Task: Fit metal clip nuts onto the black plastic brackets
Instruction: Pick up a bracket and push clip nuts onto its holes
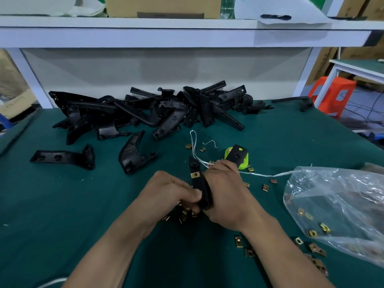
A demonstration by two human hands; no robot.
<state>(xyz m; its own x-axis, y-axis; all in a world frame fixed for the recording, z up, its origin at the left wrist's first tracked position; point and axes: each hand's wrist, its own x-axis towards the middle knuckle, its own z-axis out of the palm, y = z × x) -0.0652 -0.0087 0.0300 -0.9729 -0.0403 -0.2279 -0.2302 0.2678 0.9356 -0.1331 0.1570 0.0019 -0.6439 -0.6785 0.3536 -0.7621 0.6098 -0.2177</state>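
Observation:
Both hands hold one black plastic bracket [200, 183] upright over the green mat. A brass clip nut [195, 174] sits on its upper arm. My left hand [172, 193] grips the bracket's lower curved part, thumb pressed against it. My right hand [225, 194] wraps round the bracket from the right; the bracket's other arm [236, 155] sticks out past its knuckles. A small heap of loose clip nuts [182, 215] lies under my left hand, partly hidden. More clip nuts [266, 187] are scattered to the right.
A big pile of black brackets [158, 109] fills the back of the table, with two single brackets [64, 156] nearer left. A clear plastic bag [336, 206] with clip nuts lies right. A lime-green object [245, 162] and white string [194, 142] lie behind my hands.

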